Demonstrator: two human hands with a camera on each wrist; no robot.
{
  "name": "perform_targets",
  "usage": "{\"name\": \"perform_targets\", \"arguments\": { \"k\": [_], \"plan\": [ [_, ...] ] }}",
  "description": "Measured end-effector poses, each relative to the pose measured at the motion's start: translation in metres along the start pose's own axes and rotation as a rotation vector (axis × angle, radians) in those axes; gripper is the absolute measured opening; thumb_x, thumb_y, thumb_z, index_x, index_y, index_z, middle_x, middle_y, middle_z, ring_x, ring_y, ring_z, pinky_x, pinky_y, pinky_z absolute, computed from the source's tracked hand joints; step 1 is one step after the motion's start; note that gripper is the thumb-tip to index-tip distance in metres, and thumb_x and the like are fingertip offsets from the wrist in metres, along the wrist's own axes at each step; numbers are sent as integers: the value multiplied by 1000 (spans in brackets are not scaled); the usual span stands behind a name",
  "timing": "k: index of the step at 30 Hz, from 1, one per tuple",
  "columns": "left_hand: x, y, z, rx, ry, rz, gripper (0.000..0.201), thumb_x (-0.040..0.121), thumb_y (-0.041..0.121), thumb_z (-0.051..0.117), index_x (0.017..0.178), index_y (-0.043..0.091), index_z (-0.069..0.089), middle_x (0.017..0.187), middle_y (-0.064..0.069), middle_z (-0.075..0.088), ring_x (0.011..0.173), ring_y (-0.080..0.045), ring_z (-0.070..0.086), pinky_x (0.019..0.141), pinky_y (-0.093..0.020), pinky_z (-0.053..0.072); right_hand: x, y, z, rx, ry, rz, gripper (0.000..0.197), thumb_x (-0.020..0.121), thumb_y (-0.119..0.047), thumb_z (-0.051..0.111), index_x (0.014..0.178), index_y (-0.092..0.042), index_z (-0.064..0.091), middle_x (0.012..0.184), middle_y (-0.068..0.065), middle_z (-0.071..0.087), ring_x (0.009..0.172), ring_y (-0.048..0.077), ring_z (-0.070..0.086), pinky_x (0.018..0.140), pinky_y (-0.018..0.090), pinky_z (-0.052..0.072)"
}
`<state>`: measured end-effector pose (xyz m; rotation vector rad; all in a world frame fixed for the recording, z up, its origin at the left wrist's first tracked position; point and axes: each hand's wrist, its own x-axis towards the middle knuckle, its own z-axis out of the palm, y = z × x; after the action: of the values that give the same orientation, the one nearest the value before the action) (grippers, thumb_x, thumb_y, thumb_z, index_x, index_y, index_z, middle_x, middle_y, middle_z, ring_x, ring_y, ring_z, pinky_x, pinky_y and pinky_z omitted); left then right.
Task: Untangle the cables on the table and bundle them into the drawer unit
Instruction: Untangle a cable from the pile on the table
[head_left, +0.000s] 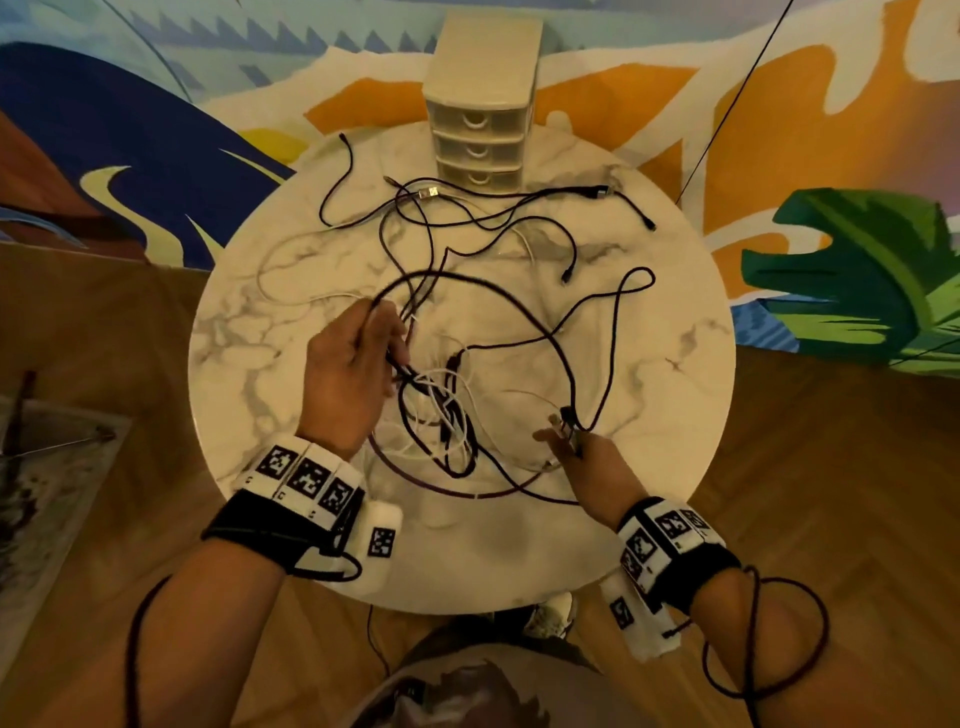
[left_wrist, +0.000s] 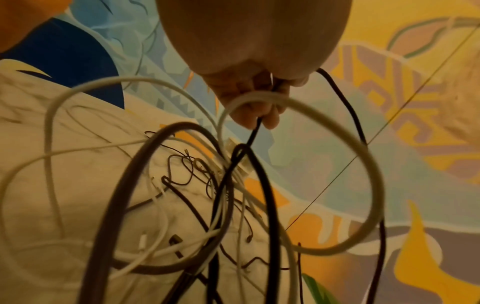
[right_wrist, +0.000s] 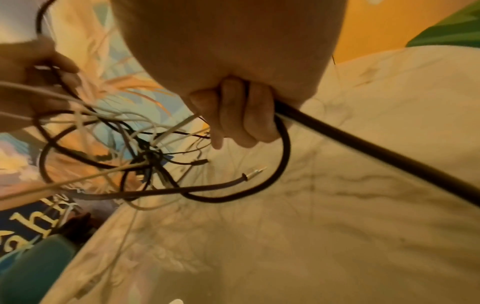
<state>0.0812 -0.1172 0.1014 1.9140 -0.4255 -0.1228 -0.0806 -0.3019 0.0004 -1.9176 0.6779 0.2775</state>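
A tangle of black and white cables (head_left: 441, 410) lies on the round marble table (head_left: 675, 364), with loose black strands spread toward the back. My left hand (head_left: 363, 353) is raised over the knot and grips several black strands; in the left wrist view its fingers (left_wrist: 257, 115) pinch a black cable with a white loop beneath. My right hand (head_left: 571, 447) at the knot's right side holds a black cable (right_wrist: 363, 150), fingers (right_wrist: 239, 115) curled round it. The cream three-drawer unit (head_left: 480, 104) stands at the table's far edge, all drawers closed.
Cable ends and plugs (head_left: 597, 192) lie in front of the drawer unit. A patterned rug (head_left: 156, 130) and wooden floor (head_left: 831, 467) surround the table. A thin black line (head_left: 727, 104) runs diagonally at the upper right. Wrist-band leads hang off both forearms.
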Motion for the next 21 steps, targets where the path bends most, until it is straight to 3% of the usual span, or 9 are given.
{"name": "perform_targets", "arguments": {
  "k": [2, 4, 7, 9, 11, 14, 17, 19, 21],
  "plan": [
    [1, 4, -1, -40, -80, -27, 33, 102, 22, 38, 77, 11, 56, 58, -9, 56, 42, -18, 45, 41, -25, 38, -3, -12, 6, 105, 6, -26, 28, 99, -27, 46, 102, -16, 71, 99, -9, 66, 92, 2, 55, 80, 18, 37],
    [-5, 9, 5, -16, -193, -13, 35, 102, 21, 36, 73, 11, 54, 55, -13, 51, 43, -20, 45, 44, -23, 40, 1, -24, 17, 165, -19, -14, 26, 98, -26, 47, 97, -18, 71, 73, -20, 62, 62, -2, 51, 65, 19, 38],
    [-19, 16, 18, -138, -269, -42, 39, 102, 19, 35, 68, 10, 51, 50, -6, 39, 45, -35, 47, 49, -19, 42, 7, -43, 33, 188, -74, 20, 35, 97, -36, 46, 101, -7, 67, 53, -7, 47, 51, 13, 41, 58, 32, 36],
    [-26, 22, 22, -285, -288, -90, 41, 102, 20, 36, 66, 7, 51, 52, -10, 35, 48, -46, 44, 48, -21, 44, 11, -49, 41, 105, -150, 43, 38, 98, -37, 44, 84, -5, 60, 54, 0, 43, 52, 18, 38, 59, 36, 34],
    [-28, 28, 22, -393, -297, -115, 41, 98, 25, 36, 66, 4, 50, 54, -10, 41, 44, -41, 45, 48, -24, 44, 12, -52, 46, 106, -259, 77, 33, 97, -29, 43, 68, -13, 47, 57, 2, 43, 52, 17, 37, 55, 33, 33],
    [-28, 28, 16, -481, -280, -149, 44, 96, 30, 33, 66, 2, 50, 50, -3, 42, 38, -17, 47, 47, -28, 42, 10, -56, 49, 203, -369, 119, 26, 96, -26, 41, 72, -19, 46, 63, 1, 41, 50, 11, 38, 49, 24, 32],
    [-29, 20, 9, -535, -242, -189, 47, 96, 32, 33, 60, 10, 53, 45, -2, 37, 39, -15, 39, 46, -29, 42, 6, -59, 53, 392, -296, 170, 28, 102, -18, 34, 78, -7, 46, 58, 2, 37, 35, 2, 37, 37, 16, 30],
    [-31, 12, 3, -570, -178, -243, 48, 95, 35, 35, 55, 16, 54, 47, -13, 24, 42, -20, 31, 46, -28, 43, 8, -55, 57, 469, -148, 133, 28, 101, -18, 36, 81, -13, 54, 56, -1, 37, 43, 8, 36, 44, 23, 29],
    [-31, 2, -4, -618, -123, -287, 49, 98, 36, 34, 56, 15, 50, 47, -10, 21, 43, -19, 28, 46, -27, 43, 6, -52, 55, 442, 41, 19, 33, 100, -25, 39, 73, -23, 57, 61, -9, 43, 55, 6, 37, 53, 24, 28]
  ]
}}
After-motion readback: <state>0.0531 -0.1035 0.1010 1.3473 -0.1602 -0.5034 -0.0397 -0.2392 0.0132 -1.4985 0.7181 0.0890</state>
